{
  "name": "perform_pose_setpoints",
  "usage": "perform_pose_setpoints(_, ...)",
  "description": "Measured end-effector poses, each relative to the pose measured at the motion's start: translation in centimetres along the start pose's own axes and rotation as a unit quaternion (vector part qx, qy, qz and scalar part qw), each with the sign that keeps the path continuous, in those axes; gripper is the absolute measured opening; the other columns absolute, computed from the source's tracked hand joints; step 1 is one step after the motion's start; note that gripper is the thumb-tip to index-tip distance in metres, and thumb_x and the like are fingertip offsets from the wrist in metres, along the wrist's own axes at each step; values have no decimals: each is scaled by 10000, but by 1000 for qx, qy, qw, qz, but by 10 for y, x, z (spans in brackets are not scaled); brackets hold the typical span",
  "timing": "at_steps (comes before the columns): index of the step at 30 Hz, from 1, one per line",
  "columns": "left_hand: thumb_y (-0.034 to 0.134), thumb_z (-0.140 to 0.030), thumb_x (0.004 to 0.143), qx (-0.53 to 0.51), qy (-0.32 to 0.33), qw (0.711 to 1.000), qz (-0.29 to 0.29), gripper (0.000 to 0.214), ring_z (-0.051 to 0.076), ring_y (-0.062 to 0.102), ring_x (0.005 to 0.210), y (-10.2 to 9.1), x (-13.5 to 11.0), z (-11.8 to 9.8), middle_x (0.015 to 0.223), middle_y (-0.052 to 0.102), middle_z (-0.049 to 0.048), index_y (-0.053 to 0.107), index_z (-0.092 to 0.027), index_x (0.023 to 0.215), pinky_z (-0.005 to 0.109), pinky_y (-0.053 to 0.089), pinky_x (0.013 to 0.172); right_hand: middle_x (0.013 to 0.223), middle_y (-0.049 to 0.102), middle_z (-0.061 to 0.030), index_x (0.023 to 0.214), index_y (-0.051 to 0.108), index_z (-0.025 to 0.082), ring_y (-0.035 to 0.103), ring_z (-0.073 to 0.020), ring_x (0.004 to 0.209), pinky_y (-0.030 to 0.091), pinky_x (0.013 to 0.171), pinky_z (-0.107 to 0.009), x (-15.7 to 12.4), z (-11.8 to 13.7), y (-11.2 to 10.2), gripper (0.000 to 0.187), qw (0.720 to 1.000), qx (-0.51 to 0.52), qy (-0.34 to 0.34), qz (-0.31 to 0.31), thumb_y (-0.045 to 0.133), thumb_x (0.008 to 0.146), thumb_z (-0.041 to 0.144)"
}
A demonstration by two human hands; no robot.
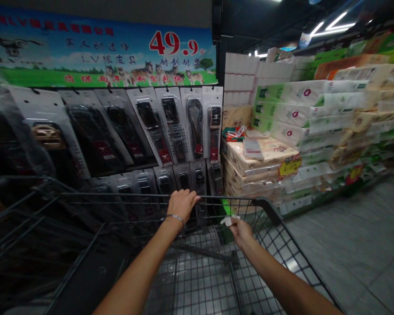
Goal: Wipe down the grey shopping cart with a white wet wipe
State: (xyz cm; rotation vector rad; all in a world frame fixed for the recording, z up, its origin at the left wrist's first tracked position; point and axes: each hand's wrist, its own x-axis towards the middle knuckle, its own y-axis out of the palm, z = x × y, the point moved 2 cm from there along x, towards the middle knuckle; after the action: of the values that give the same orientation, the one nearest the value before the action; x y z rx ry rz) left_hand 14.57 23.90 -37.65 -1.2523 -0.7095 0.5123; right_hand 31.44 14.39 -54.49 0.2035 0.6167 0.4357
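Observation:
My left hand (183, 204), with a bracelet (175, 217) at the wrist, is wrapped round the far top rail of a black wire shopping cart (272, 210). Lower and to the right, my right hand (242, 231) pinches a crumpled white tissue (230, 220) above the cart's wire basket. Through the basket mesh the grey floor shows. Just beyond the rail hang packaged belts (175, 127) in clear plastic on white cards, several in each of two rows.
Above the belts runs a banner (101, 52) with a 49.9 price. Stacked tissue packs (292, 105) stand at the right, a yellow price tag (289, 166) on one stack. Another cart's dark frame (29, 218) is at the left. Grey tiled floor (357, 245) extends right.

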Motion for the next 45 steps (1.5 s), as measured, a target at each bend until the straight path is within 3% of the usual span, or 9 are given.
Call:
perform_pose_setpoints(13,333,-427,925,10,-18,1000,9,372,216,591,824,1,1,4,797,654,76,627,-205,878,322,334,664,639,617,23,688,536,150,637,-105,607,564,614,-191,-18,34,12,211,988,95,49,112,579,577,-24)
perform_pose_setpoints(24,357,-435,917,-4,-21,1000,-9,374,218,586,813,3,2,3,781,651,82,640,-201,845,323,338,665,658,578,40,677,499,178,622,-94,644,560,717,-225,-37,75,39,185,972,106,-49,203,593,613,33)
perform_pose_setpoints(27,355,-438,916,-5,-17,1000,-5,381,215,589,801,1,2,4,779,652,78,646,-200,854,322,343,666,652,584,33,652,489,175,603,-108,625,542,659,-246,-51,87,36,177,974,61,-91,197,629,591,86)
perform_pose_setpoints(30,344,-433,920,-10,-12,1000,-3,391,214,592,801,0,1,4,786,656,77,646,-194,854,323,341,664,605,561,29,643,511,165,549,-115,558,485,549,-242,-65,100,33,159,964,-61,-207,158,662,592,178)
perform_pose_setpoints(33,342,-435,920,-10,-13,1000,-1,393,214,594,811,0,1,4,799,660,74,641,-192,842,323,336,662,694,567,-3,817,602,144,535,-126,607,458,576,-249,-82,110,42,130,865,-232,-410,170,578,715,221)
perform_pose_setpoints(35,347,-436,919,-12,-12,1000,0,387,212,593,814,0,1,4,804,660,70,638,-196,835,324,335,665,809,563,-41,967,623,148,542,-140,692,456,650,-264,-92,109,52,232,751,-351,-524,198,477,787,162)
perform_pose_setpoints(38,354,-427,921,-13,-12,1000,-2,374,209,589,814,0,1,5,800,658,70,637,-198,836,325,335,670,876,531,-74,1018,631,154,519,-143,704,432,659,-259,-96,100,61,299,596,-508,-593,187,405,831,93)
perform_pose_setpoints(41,351,-427,922,-15,-15,1000,-4,378,212,585,816,0,2,5,797,655,78,638,-194,842,326,336,675,879,525,-84,994,634,149,497,-142,668,408,610,-249,-85,99,53,291,532,-582,-600,132,383,855,95)
perform_pose_setpoints(45,353,-439,920,-28,-18,999,-14,384,208,581,813,0,2,5,786,650,79,637,-198,822,322,335,678,850,529,-78,1001,634,144,487,-141,658,388,595,-242,-66,117,24,305,504,-613,-603,84,374,847,98)
